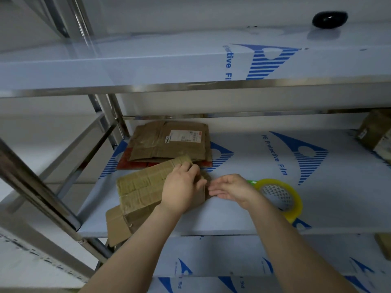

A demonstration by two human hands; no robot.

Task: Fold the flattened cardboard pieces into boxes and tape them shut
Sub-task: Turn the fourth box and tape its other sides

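Currently both hands work at the middle shelf [232,214] of a steel rack whose boards are covered in blue-printed protective film. A flattened cardboard piece [139,189], its upper face covered in old clear tape, lies at an angle near the shelf's front left. One of its lower flaps hangs out over the front edge. The left hand [182,189] rests on the right part of this piece, with its fingers [188,166] curled over the far edge and gripping it. The right hand [230,187] is just beside it on the right, palm turned toward the left hand. Its fingers are straight and relaxed and grasp nothing; whether the fingertips touch the cardboard's right end I cannot tell.

Behind the right wrist a roll of yellowish clear tape [294,199] lies flat on the shelf, partly hidden by the forearm. Further back sits a stack of flattened cardboard [169,149] bearing a white shipping label [184,136], with a red sheet [131,164] showing beneath it. A taped cardboard box [374,132] stands at the far right edge. On the upper shelf [148,60] sits a dark rounded object [330,19].
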